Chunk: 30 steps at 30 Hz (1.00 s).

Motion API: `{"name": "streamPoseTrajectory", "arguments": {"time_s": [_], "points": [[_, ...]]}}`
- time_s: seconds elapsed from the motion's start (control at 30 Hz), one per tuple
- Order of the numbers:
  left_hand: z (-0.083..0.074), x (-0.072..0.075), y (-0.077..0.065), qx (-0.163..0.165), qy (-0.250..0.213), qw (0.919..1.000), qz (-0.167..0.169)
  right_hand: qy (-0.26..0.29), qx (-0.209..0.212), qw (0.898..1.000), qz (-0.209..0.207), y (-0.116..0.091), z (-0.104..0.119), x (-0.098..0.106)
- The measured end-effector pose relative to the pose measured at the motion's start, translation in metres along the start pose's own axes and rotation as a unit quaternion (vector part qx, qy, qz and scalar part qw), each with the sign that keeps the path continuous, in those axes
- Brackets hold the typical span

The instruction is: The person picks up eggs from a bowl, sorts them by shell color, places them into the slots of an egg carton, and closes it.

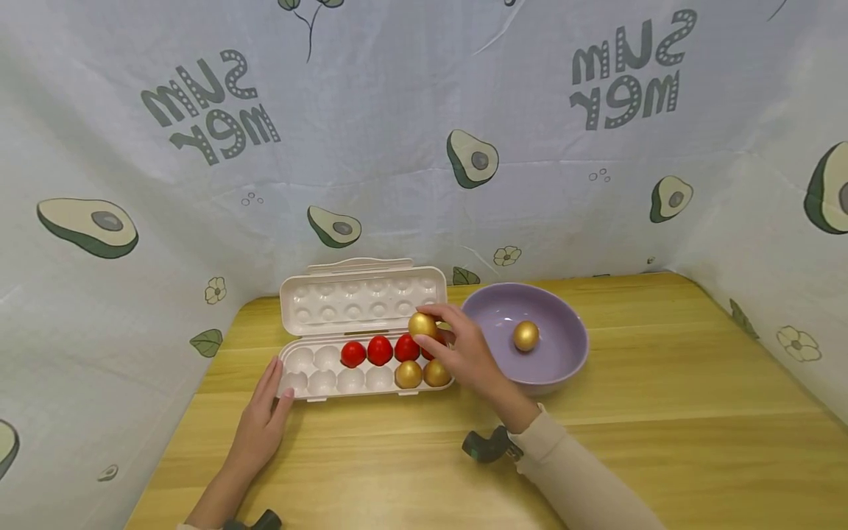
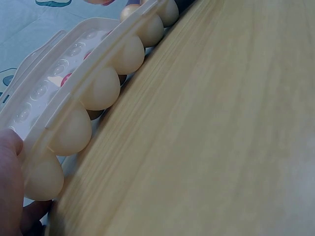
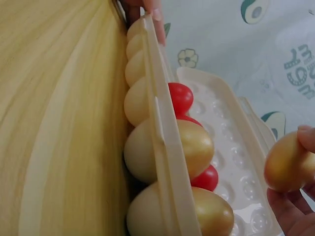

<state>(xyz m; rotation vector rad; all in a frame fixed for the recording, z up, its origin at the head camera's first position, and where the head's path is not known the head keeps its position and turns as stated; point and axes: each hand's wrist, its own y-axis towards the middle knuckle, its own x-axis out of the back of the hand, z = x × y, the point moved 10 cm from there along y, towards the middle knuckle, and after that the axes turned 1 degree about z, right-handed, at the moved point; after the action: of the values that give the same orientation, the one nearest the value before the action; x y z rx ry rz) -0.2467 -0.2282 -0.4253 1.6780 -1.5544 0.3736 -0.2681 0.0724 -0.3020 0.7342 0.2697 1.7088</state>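
An open plastic egg carton (image 1: pixel 351 391) stands on the table with its lid (image 1: pixel 364 292) tipped back. Several red eggs (image 1: pixel 380 350) sit in the back row of cups, toward the right. Two gold eggs (image 1: pixel 408 375) fill the right end of the front row. Over the carton's right part, my right hand (image 1: pixel 464 353) pinches another gold egg (image 3: pixel 289 164) between thumb and fingers, above the cups. My left hand (image 1: pixel 263 423) holds the carton's left end, with the thumb at the front corner and the fingers along the side.
Right of the carton is a purple bowl (image 1: pixel 490 324) with one gold egg (image 1: pixel 526 336) inside. The wooden table (image 1: pixel 662 383) ends at a hanging cloth (image 1: pixel 397 147) printed with avocados, behind and at both sides. A dark strap piece (image 1: pixel 486 446) shows at the right wrist.
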Motion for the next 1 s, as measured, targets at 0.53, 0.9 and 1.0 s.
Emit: {"name": "streamPoseTrajectory", "arguments": {"time_s": [0.53, 0.9, 1.0], "points": [[-0.002, 0.001, 0.001, -0.007, -0.002, 1.0, -0.002, 0.06, -0.032, 0.995, -0.076, -0.001, -0.016, -0.015], [0.001, 0.0, 0.001, -0.001, -0.007, 1.0, 0.002, -0.009, -0.008, 0.998, -0.069, -0.001, -0.011, -0.032], [0.001, -0.001, 0.001, 0.001, -0.009, 0.9999, 0.006, -0.013, -0.006, 0.998, -0.065, -0.001, -0.02, -0.037]]}}
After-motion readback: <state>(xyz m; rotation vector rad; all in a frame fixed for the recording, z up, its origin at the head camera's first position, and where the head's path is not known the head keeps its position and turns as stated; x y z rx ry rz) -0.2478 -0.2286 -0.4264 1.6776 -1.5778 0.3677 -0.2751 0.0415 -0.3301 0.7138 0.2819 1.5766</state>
